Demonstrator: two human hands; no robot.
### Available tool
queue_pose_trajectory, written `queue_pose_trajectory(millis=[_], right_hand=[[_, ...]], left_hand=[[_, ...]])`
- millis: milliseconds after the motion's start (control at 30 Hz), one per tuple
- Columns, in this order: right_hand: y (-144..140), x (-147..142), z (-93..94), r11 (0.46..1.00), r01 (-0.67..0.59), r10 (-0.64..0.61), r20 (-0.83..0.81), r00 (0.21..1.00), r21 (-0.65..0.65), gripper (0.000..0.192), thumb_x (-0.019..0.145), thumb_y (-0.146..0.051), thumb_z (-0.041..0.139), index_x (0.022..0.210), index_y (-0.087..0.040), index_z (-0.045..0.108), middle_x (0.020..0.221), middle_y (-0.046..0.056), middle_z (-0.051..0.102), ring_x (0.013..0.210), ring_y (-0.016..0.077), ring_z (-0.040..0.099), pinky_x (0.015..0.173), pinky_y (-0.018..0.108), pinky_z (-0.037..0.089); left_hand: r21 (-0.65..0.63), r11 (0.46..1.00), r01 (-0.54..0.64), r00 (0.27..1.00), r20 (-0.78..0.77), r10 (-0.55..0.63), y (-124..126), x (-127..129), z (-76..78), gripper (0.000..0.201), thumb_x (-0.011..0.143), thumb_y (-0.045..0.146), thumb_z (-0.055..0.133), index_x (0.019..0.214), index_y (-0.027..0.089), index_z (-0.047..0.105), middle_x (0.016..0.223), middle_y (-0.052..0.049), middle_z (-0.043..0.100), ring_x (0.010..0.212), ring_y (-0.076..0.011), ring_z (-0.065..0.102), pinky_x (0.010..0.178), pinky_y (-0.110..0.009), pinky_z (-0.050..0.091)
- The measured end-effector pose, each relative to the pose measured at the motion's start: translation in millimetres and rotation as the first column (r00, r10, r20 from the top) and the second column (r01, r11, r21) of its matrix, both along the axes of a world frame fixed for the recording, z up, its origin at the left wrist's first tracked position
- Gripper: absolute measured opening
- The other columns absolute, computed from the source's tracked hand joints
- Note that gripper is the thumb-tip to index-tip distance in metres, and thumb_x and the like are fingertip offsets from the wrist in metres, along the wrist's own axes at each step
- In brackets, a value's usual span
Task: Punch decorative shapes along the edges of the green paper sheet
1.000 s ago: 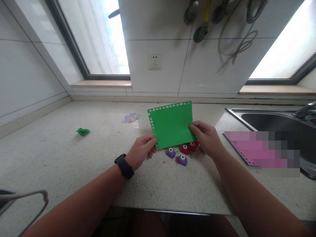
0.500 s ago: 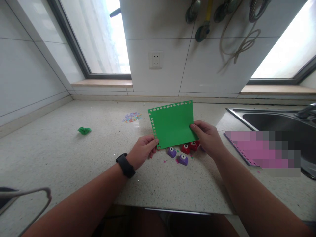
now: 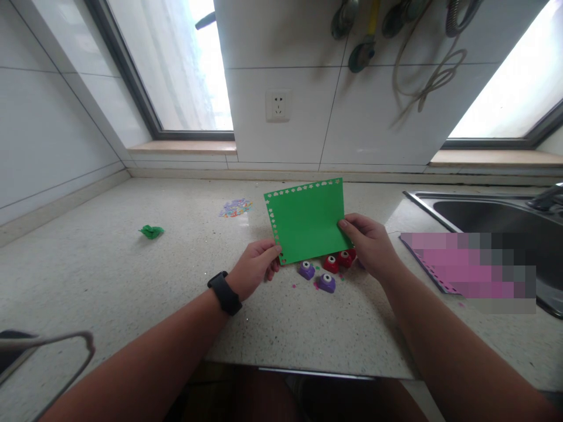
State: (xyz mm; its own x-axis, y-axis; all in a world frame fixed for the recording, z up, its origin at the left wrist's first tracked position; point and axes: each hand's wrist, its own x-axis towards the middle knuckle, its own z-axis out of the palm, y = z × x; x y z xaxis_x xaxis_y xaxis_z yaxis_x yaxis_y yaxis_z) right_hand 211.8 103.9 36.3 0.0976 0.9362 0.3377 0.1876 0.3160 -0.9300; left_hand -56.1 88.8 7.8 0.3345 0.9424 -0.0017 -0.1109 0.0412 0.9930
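A sheet of green paper (image 3: 310,220) is held up between both hands, with small shapes punched along its top and left edges. My left hand (image 3: 257,264) pinches its lower left corner. On the right edge, my right hand (image 3: 367,240) grips the paper between thumb and fingers. Below the sheet, on the counter, sit purple craft punches, one nearer the paper (image 3: 307,269) and another purple punch (image 3: 326,282) in front. Beside them are red craft punches (image 3: 331,264), partly hidden by the paper and my right hand. Tiny punched-out bits lie around them.
Pink sheets (image 3: 457,264), partly blurred out, lie at the right by the steel sink (image 3: 424,205). A crumpled green piece (image 3: 151,232) lies on the left of the counter (image 3: 132,293). Farther back is a patch of colourful bits (image 3: 236,207). A grey cable (image 3: 57,339) crosses the lower left.
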Motion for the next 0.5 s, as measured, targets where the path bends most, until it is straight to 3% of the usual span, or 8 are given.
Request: queue_pose_trajectory(millis=[300,500], right_hand=[[-0.9,-1.8,2.3,1.000,-0.006,0.006,0.000,1.000,0.005,0.026,0.083,-0.048,0.075,0.085,-0.023,0.074,0.076,0.001,0.066,0.064,0.0150,0.053,0.057,0.027,0.043],[-2.0,-0.5,5.1,0.996,0.040,-0.044,0.042,0.998,0.085,0.030,0.088,-0.052,0.069,0.099,-0.025,0.076,0.089,0.004,0.071,0.079,0.0189,0.060,0.070,0.032,0.049]], left_hand=[[0.040,0.999,-0.019,0.997,-0.074,0.022,-1.4,-0.4,1.4,0.032,0.085,0.046,0.068,0.078,0.016,0.061,0.055,0.004,0.055,0.039,-0.0059,0.044,0.038,-0.019,0.030],[0.031,0.997,-0.067,0.995,-0.074,0.069,-2.6,1.0,5.0,0.034,0.084,0.048,0.070,0.078,0.016,0.060,0.055,0.004,0.054,0.038,-0.0053,0.042,0.037,-0.019,0.029]])
